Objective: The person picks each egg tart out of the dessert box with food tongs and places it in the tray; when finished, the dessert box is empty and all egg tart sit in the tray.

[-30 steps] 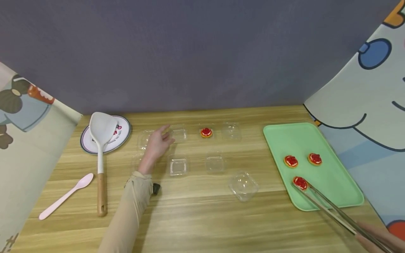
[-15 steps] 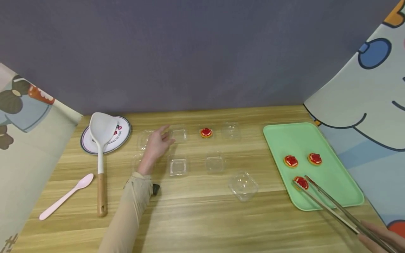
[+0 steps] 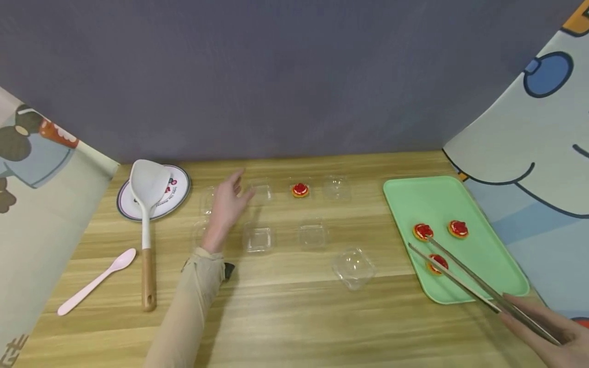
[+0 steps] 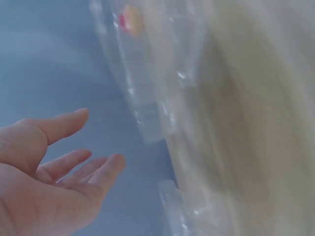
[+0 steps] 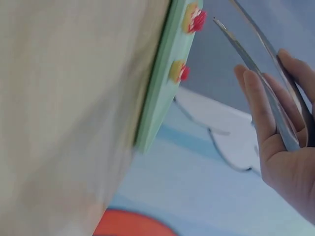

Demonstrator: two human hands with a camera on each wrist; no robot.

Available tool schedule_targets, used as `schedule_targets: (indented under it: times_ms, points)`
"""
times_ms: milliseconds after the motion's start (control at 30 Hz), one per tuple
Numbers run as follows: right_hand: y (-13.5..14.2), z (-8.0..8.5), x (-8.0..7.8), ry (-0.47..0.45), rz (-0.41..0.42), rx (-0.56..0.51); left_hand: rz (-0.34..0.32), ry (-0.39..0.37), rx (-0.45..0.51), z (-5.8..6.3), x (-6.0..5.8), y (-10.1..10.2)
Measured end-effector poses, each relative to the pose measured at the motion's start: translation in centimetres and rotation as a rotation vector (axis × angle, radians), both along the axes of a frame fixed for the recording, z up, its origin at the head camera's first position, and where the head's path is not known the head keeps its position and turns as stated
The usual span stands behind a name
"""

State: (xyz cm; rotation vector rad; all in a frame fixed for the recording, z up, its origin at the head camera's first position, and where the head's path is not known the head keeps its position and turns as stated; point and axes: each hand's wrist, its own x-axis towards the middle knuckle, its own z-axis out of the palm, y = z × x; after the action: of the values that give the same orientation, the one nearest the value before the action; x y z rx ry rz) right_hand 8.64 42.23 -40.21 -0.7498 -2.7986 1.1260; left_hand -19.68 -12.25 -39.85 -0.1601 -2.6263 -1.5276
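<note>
My right hand [image 3: 545,327] holds long metal tweezers [image 3: 478,286], whose two tips stand apart. In the right wrist view the tweezers [image 5: 266,64] lie between thumb and fingers with nothing pinched. In the head view their tips appear over the left part of the green tray [image 3: 490,266], close to a red-topped tart [image 3: 421,232]. A second tart [image 3: 437,265] lies partly behind one arm of the tweezers, and a third tart [image 3: 458,229] sits to the right. My left hand [image 3: 226,207], fingers loosely spread and holding nothing, hovers by a clear plastic container [image 3: 261,192].
Several clear containers stand in two rows, one with a tart [image 3: 300,190] inside. Another clear container [image 3: 354,268] is set nearer the front. On the left, a white spatula [image 3: 146,204] leans over a round plate [image 3: 181,197], with a pink spoon [image 3: 96,282] beside it.
The tweezers have opened away from the front tart and shifted left and back towards another tart. The right hand has come further into view. My left hand has barely moved.
</note>
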Motion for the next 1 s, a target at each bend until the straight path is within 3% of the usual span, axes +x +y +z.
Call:
schedule_targets:
  times_ms: [100, 167, 333, 500, 800, 1000]
  points:
    - [-1.7, 1.8, -1.7, -0.115, 0.019, 0.07, -0.001, 0.021, 0.043, 0.7, 0.1, 0.8]
    - [-2.5, 2.8, -2.8, -0.124, 0.051, 0.064, -0.015, 0.014, 0.053, 1.0, 0.1, 1.5]
    - [-4.5, 3.8, -5.3, 0.018, 0.193, -0.018, -0.06, -0.048, 0.048, 0.9, 0.0, 2.9]
    - [-7.4, 5.1, -8.7, 0.094, 0.336, -0.105, -0.083, -0.085, 0.057, 0.6, 0.1, 4.3]
    - [-12.8, 6.9, -14.5, 0.278, 0.549, 0.052, -0.084, -0.11, 0.072, 0.1, 0.1, 6.3]
    - [-14.9, 7.0, -17.4, 0.296, 0.6, 0.1, -0.104, -0.133, 0.049, -0.2, -0.2, 7.0]
